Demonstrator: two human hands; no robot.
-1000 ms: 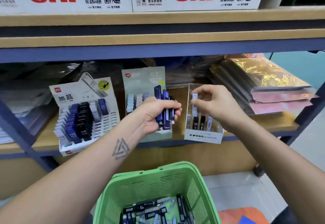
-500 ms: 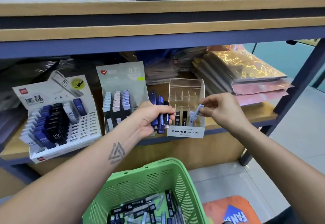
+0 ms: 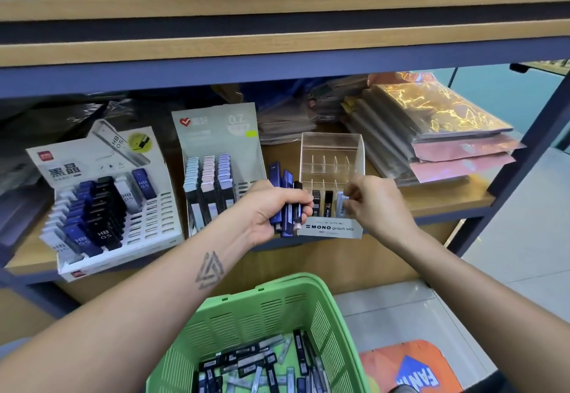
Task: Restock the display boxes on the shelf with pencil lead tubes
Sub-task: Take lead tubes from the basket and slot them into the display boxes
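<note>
- You stand before a wooden shelf (image 3: 447,204) with a dark blue metal frame; white cartons printed with red letters and QR codes sit on the board above.
- Your left hand (image 3: 271,210) is curled round a bundle of lead tubes (image 3: 288,207), dark blue and black, their long axes near upright, tops tilted slightly away from you.
- Your right hand (image 3: 376,204) has its fingers bent, the fingertips pinching a pale lead tube (image 3: 340,204) that stands upright in the front right slot of the clear display box (image 3: 331,158).
- That box is transparent hard plastic with thin dividers and a white "MONO graph MG" front label; two black tubes stand in front slots left of the pale one, and the rear slots look bare.
- Left of it, a grey cardboard display (image 3: 216,152) marked 0.7 holds three columns of pastel tubes.
- Further left, a white cardboard display (image 3: 101,198) carries stepped rows of blue, black and white tubes marked HB 0.5.
- Below, a green slotted plastic basket (image 3: 246,315) holds loose tubes lying flat in all directions.
- Glossy wrapped packets (image 3: 438,127) are stacked at the shelf's right.
</note>
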